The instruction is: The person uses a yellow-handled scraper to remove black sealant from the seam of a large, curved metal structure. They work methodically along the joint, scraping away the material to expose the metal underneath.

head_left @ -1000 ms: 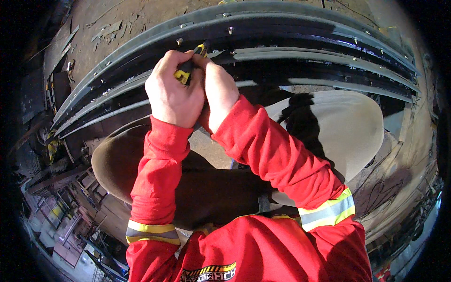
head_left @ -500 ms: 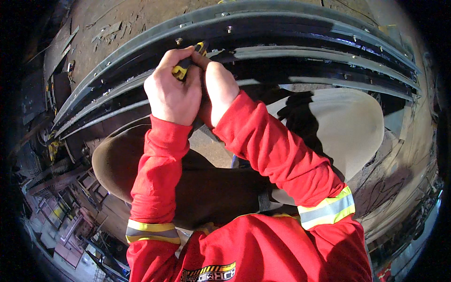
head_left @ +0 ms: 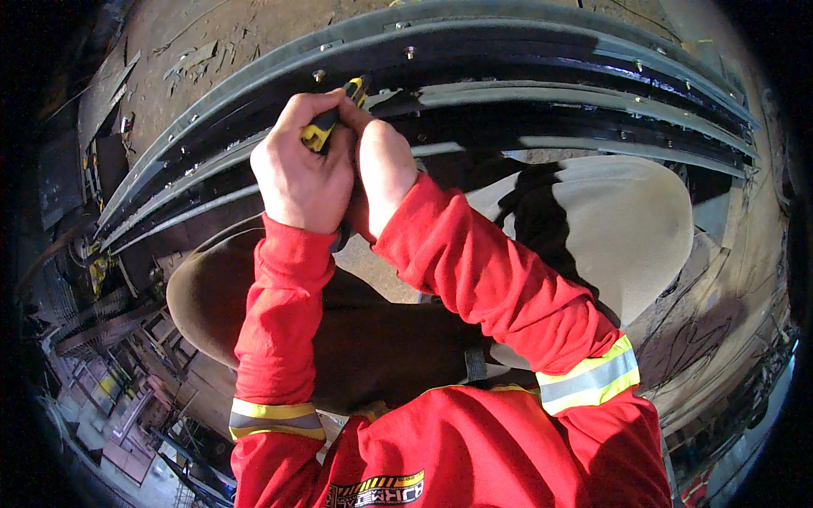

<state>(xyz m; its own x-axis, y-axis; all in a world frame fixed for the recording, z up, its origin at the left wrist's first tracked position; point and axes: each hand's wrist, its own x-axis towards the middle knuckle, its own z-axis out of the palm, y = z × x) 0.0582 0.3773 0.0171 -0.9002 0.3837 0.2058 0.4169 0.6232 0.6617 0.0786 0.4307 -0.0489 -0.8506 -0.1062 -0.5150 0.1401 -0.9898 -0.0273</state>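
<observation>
My left hand (head_left: 301, 178) is closed around a yellow-and-black hand tool (head_left: 315, 136), whose exact kind I cannot make out. Pressed close beside it, my right hand (head_left: 387, 162) is closed too, with its fingers up against the tool's dark upper end; most of them are hidden. The tool slants up to the right, over a long dark panel (head_left: 500, 63) with grey metal rails (head_left: 483, 95). Small bolts (head_left: 411, 52) stand up from the panel, just beyond my fingertips.
My bent knees (head_left: 631, 229) lie below the rails on both sides. Brown ground with scraps (head_left: 190, 59) stretches beyond the panel. At the lower left are cluttered metal parts and frames (head_left: 127, 398). Thin cables or cords (head_left: 690, 339) lie on the ground at the right.
Both hands have shifted slightly to the left with the yellow-and-black tool. My grip looks much the same.
</observation>
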